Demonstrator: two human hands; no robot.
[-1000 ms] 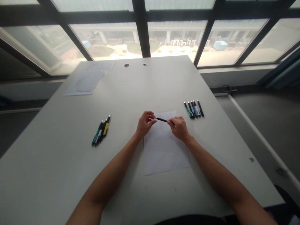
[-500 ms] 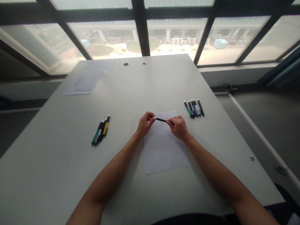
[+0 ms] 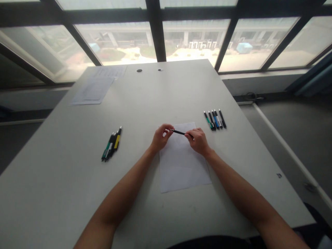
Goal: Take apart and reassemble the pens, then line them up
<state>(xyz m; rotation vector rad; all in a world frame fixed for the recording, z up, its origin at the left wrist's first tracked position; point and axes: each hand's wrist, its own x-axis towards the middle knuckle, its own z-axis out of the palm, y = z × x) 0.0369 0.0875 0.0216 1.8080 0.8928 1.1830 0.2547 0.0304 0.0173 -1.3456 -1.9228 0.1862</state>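
Seen from the head camera, both hands grasp a slim black pen [image 3: 178, 132] just above a white paper sheet [image 3: 183, 162] on the pale grey tabletop [image 3: 166, 93]: left hand [image 3: 160, 137] pinches its tip end, right hand [image 3: 198, 141] grips its other end

A pale grey table [image 3: 166, 90] carries a white sheet [image 3: 183, 166] near the front, a row of pens [image 3: 215, 120] to its right, a bunch of pens [image 3: 112, 144] to its left, and papers [image 3: 96, 87] at the far left corner.
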